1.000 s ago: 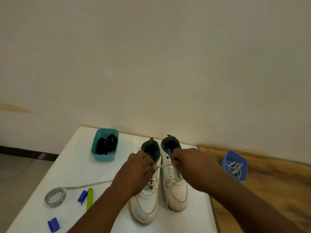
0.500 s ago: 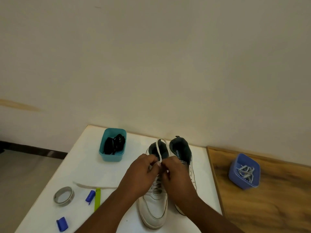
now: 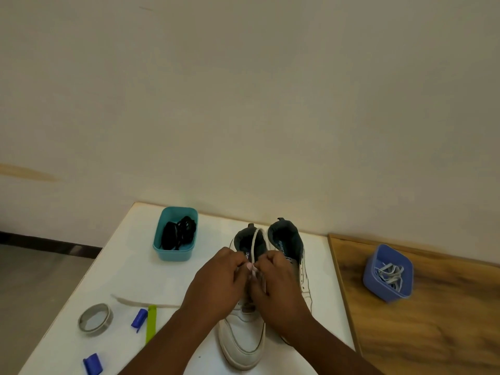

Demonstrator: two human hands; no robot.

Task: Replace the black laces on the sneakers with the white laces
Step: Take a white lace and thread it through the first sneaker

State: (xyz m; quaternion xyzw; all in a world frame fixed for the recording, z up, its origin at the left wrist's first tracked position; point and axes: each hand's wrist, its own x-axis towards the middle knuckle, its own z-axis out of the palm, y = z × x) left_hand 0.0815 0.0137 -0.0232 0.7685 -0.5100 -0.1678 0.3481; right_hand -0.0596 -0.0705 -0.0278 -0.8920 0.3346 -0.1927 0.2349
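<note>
Both hands pinch the white lace point(image 3: 255, 246) over the left-hand sneaker point(image 3: 244, 334): my left hand point(image 3: 216, 282) and right hand point(image 3: 276, 286) meet knuckle to knuckle at its tongue, fingers curled round the lace.

From where I watch, the lace rises from between the fingertips as a narrow flat loop, arching over the dark lining of the shoe's opening. The two white sneakers stand side by side on the white table point(image 3: 121, 266), toes towards me, the second sneaker point(image 3: 295, 255) partly hidden behind my right hand; both have scuffed white uppers and dark collars. Black laces point(image 3: 178, 235) lie bundled in the teal tub point(image 3: 173, 253) beyond my left hand. More pale laces point(image 3: 389, 274) sit tangled in the blue tub point(image 3: 378, 289) on the wooden surface point(image 3: 433, 334) to the right.
</note>
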